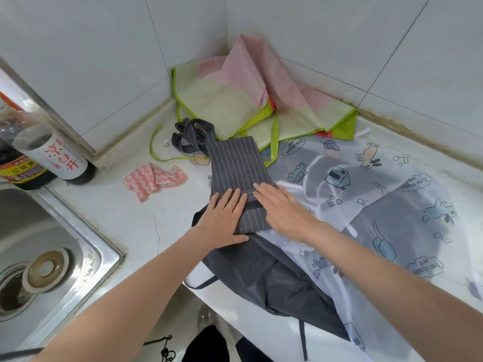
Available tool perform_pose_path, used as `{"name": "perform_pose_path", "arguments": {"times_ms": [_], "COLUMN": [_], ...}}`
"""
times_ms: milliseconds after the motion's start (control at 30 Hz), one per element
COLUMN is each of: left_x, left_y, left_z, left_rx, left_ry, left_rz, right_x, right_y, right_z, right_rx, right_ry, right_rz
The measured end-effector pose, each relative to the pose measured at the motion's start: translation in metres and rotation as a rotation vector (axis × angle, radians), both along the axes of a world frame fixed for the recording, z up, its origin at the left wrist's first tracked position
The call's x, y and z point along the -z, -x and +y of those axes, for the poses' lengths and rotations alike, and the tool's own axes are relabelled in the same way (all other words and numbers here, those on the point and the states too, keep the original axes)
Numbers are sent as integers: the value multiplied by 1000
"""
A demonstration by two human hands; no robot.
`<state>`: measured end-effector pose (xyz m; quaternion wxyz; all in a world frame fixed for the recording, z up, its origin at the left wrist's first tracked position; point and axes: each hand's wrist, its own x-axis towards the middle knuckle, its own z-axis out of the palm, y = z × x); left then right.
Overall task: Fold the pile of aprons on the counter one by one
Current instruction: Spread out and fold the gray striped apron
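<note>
A grey pinstriped apron (235, 163) lies folded into a narrow strip on the white counter (125, 220), its straps bunched at the far end. My left hand (224, 218) presses flat on the strip's near end with straight fingers. My right hand (282, 205) lies flat beside it, fingers on the strip's right edge. Under them spread a plain dark grey apron (274, 278) and a translucent white apron with cartoon prints (379, 184). A green-trimmed yellow and pink apron (235, 100) is heaped in the far corner.
A steel sink (39, 244) lies at the left with a drain plug. Two dark bottles (34, 158) stand behind it by the tiled wall. A pink and white cloth (154, 180) lies left of the striped apron. The counter's front edge runs below my forearms.
</note>
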<state>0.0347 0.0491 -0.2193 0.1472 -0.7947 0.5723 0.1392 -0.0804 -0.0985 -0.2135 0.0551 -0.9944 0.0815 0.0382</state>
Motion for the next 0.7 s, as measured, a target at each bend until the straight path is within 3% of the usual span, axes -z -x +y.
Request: {"name": "perform_pose_path", "arguments": {"times_ms": [100, 267, 333, 533, 633, 700], "left_x": [0, -8, -14, -43, -32, -23], "left_y": [-9, -27, -36, -89, -96, -95], "left_z": [2, 6, 7, 11, 17, 12], "left_rx": [33, 43, 24, -472, -655, -753], "left_ry": [39, 17, 28, 221, 370, 435], "left_rz": [45, 200, 354, 1223, 1370, 1359], "right_x": [-6, -9, -15, -49, -45, -36], "right_y": [4, -12, -18, -34, -34, -40], "right_z": [1, 7, 8, -16, -22, -21], "right_rx": [-17, 90, 152, 506, 682, 746], "right_ry": [-66, -125, -207, -652, -855, -841], "right_rz": [350, 434, 443, 224, 71, 10]}}
